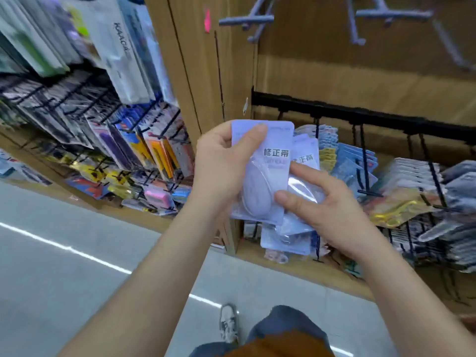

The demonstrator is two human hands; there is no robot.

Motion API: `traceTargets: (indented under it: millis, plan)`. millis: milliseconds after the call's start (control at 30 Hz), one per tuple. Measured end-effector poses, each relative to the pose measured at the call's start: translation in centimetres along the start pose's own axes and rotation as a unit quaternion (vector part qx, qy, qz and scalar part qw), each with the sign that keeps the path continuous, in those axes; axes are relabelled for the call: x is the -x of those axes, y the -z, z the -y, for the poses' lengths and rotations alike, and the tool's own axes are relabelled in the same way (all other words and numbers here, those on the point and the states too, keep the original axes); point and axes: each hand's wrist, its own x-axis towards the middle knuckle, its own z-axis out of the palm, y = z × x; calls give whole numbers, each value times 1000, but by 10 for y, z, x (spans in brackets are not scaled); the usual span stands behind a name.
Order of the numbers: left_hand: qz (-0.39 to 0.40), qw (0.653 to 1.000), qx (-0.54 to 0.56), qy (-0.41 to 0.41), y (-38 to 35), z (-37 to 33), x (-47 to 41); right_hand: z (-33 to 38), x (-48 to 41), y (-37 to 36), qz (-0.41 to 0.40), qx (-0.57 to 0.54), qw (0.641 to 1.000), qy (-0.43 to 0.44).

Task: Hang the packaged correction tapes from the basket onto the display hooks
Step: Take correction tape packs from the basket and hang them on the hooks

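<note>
Left hand (221, 163): front correction tape (270, 161) is pinched under the thumb.
Right hand (329, 207): rear packs (306, 150) are clasped between curled fingers.

Both hands held a small stack of correction tape packs.
Left hand (221, 161) gripped the front pack (268, 176), thumb across its top edge. Right hand (322, 202) pinched the rear packs (305, 155) just behind it, thumb on the front pack's blister. Black hook rail (360, 114) ran above and beyond both hands. Pale hooks (247, 20) sat well above the left hand.
</note>
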Motion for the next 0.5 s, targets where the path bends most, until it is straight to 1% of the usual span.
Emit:
traceTargets:
  millis: [67,133,267,333,400,500]
  plan:
    - [29,999,-2,-43,-2,-14,-6,7,-5,2,-30,23,999,-3]
    - [43,994,1,-99,-1,-27,-8,17,-10,5,-43,49,998,15]
    - [32,977,12,-210,8,-49,-16,39,-22,2,-38,71,994,73]
    - [15,974,11,-224,7,-53,-28,44,-32,0,-43,79,991,95]
    - [10,977,11,-212,4,-54,-38,45,-40,0,-49,84,990,104]
    - [24,982,2,-190,2,-51,-48,41,-47,3,-52,79,991,97]
